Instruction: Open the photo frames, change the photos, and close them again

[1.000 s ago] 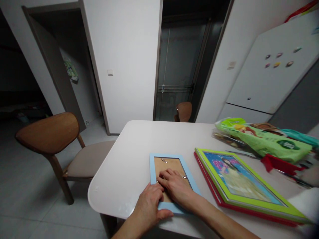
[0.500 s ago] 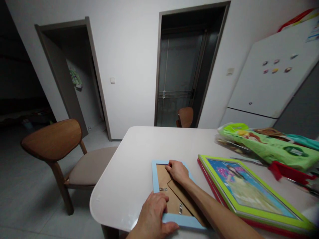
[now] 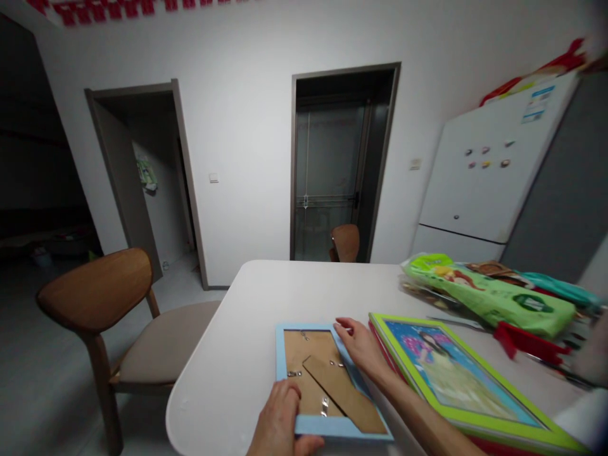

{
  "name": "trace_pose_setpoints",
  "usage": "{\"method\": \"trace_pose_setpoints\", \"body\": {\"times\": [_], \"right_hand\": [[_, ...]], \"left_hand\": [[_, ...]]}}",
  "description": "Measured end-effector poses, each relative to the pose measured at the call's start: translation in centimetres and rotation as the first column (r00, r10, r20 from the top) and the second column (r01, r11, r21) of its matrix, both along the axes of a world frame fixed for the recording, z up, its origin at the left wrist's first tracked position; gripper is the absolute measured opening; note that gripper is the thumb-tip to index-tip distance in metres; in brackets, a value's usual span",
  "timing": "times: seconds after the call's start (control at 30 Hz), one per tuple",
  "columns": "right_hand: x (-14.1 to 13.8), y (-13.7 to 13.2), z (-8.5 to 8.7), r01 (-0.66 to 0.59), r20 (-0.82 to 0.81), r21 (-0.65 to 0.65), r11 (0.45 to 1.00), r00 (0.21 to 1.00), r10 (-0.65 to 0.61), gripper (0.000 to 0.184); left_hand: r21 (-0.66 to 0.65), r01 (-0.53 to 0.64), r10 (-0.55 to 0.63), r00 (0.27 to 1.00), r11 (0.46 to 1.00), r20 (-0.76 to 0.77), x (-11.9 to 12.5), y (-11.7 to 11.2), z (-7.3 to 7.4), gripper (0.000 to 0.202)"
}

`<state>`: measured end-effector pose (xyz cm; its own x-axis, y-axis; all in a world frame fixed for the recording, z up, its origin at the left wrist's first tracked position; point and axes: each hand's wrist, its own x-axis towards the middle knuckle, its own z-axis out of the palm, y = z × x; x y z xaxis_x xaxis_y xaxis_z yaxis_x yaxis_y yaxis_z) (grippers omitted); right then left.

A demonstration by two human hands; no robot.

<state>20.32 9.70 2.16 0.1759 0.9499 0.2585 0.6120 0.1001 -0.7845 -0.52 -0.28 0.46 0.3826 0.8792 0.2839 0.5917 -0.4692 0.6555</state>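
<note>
the blue frame (image 3: 280, 347) lies face down on the bench (image 3: 237, 367), close to the near edge, its brown backing (image 3: 318, 347) turned up. the stand (image 3: 342, 389), a brown flap, lies flat across the backing, slanting from the middle toward the near right corner. four small metal clips (image 3: 325, 405) sit around the backing, one toward each side.

the left hand (image 3: 277, 411) holds the near left corner of the blue frame, with fingers bent over the left rail and the thumb along the near one. the right hand (image 3: 361, 345) is at the far right corner, its fingers loosely bent. i cannot tell whether its fingertips touch the rail or sit just above it, nor how wide the grasp is.

just right of the blue frame, the green frame (image 3: 498, 425) lies on top of a red frame (image 3: 503, 447), with its picture (image 3: 451, 364) of a figure in a pale dress facing up. beyond them, toward the far right of the bench, are a green pack (image 3: 494, 297) and, nearer, a red plastic thing (image 3: 527, 342).

a wooden chair (image 3: 99, 288) stands left of the bench. behind, at the right, is a white fridge (image 3: 489, 196) with small magnets (image 3: 485, 163).
</note>
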Motion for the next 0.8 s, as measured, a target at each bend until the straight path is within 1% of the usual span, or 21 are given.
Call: {"method": "trace_pose_setpoints", "body": {"times": [0.07,0.1,0.13,0.17,0.2,0.23,0.27,0.3,0.33,0.37,0.4,0.43,0.5,0.53,0.57,0.6,0.63,0.7,0.73,0.77,0.8], "right_hand": [[0.4,-2.4,-0.3,0.015,-0.096,0.005,1.000,0.995,-0.015,0.043],[0.1,-3.7,-0.7,-0.001,-0.173,-0.025,1.000,0.985,-0.004,0.047],[-0.6,-5.0,-1.1,-0.050,-0.244,-0.055,0.997,0.969,0.035,0.047],[-1.7,-6.2,-1.6,-0.162,-0.486,-0.130,0.978,0.870,0.079,0.046],[-2.9,-7.2,-1.9,-0.297,-0.692,-0.193,0.935,0.716,0.085,0.045],[-4.1,-8.0,-2.2,-0.373,-0.830,-0.201,0.906,0.555,0.045,0.045],[-5.0,-8.5,-2.2,-0.383,-0.905,-0.151,0.911,0.425,0.029,0.042],[-5.6,-8.9,-2.1,-0.346,-0.939,-0.100,0.933,0.343,0.027,0.039],[-5.7,-9.0,-1.7,-0.288,-0.955,-0.058,0.956,0.296,0.031,0.036],[-5.2,-9.1,-1.1,-0.223,-0.957,-0.028,0.975,0.289,0.038,0.034],[-4.2,-9.2,-0.5,-0.166,-0.951,-0.017,0.986,0.308,0.035,0.033],[-2.7,-9.2,0.3,-0.119,-0.939,-0.022,0.993,0.343,0.020,0.033],[1.4,-9.3,2.0,-0.051,-0.899,-0.056,0.997,0.436,-0.029,0.035],[3.7,-9.4,2.8,-0.006,-0.874,-0.073,0.997,0.483,-0.061,0.039],[6.0,-9.4,3.6,0.023,-0.848,-0.084,0.996,0.523,-0.084,0.043],[8.2,-9.4,4.3,0.024,-0.822,-0.100,0.995,0.561,-0.096,0.047],[10.3,-9.4,4.9,0.036,-0.789,-0.122,0.992,0.602,-0.118,0.050],[13.8,-9.1,5.8,0.092,-0.651,-0.159,0.983,0.739,-0.175,0.049],[15.3,-9.0,5.9,0.131,-0.559,-0.174,0.976,0.803,-0.207,0.047],[16.7,-8.8,6.0,0.167,-0.474,-0.182,0.969,0.848,-0.235,0.044],[17.8,-8.6,5.8,0.195,-0.407,-0.187,0.963,0.877,-0.257,0.041]], "left_hand": [[0.019,-0.066,0.063,0.989,0.998,0.132,-0.4,0.0,0.8,0.023],[0.022,-0.098,0.091,0.973,0.995,0.214,-0.3,0.0,1.1,0.020],[0.016,-0.121,0.110,0.946,0.993,0.303,0.1,0.0,1.3,0.019],[-0.005,-0.125,0.116,0.911,0.992,0.396,0.6,-0.1,1.5,0.022],[-0.040,-0.104,0.110,0.867,0.994,0.486,1.4,-0.2,1.5,0.025],[-0.084,-0.056,0.094,0.819,0.995,0.566,2.3,-0.3,1.6,0.029],[-0.131,0.009,0.076,0.771,0.991,0.632,3.3,-0.5,1.6,0.033],[-0.172,0.076,0.063,0.727,0.982,0.684,4.3,-0.7,1.7,0.036],[-0.201,0.130,0.058,0.686,0.971,0.726,5.2,-0.8,2.0,0.038],[-0.214,0.165,0.059,0.645,0.963,0.762,6.1,-0.9,2.5,0.040],[-0.211,0.182,0.062,0.600,0.960,0.798,6.7,-0.9,3.1,0.044],[-0.202,0.189,0.067,0.548,0.961,0.834,7.3,-0.9,4.0,0.051],[-0.188,0.230,0.066,0.454,0.955,0.889,8.4,-0.8,5.8,0.067],[-0.186,0.266,0.056,0.429,0.946,0.901,9.0,-0.7,6.7,0.071],[-0.190,0.303,0.046,0.425,0.934,0.904,9.7,-0.6,7.3,0.073],[-0.202,0.334,0.038,0.438,0.921,0.898,10.5,-0.5,7.7,0.072],[-0.216,0.359,0.028,0.462,0.908,0.887,11.6,-0.4,7.8,0.071],[-0.235,0.381,0.014,0.500,0.894,0.866,13.9,-0.2,7.2,0.069],[-0.244,0.391,0.010,0.513,0.887,0.858,15.1,0.0,6.6,0.068],[-0.252,0.404,0.003,0.525,0.879,0.851,16.3,0.2,5.8,0.067],[-0.260,0.416,-0.005,0.537,0.871,0.844,17.4,0.4,5.1,0.066]]}}
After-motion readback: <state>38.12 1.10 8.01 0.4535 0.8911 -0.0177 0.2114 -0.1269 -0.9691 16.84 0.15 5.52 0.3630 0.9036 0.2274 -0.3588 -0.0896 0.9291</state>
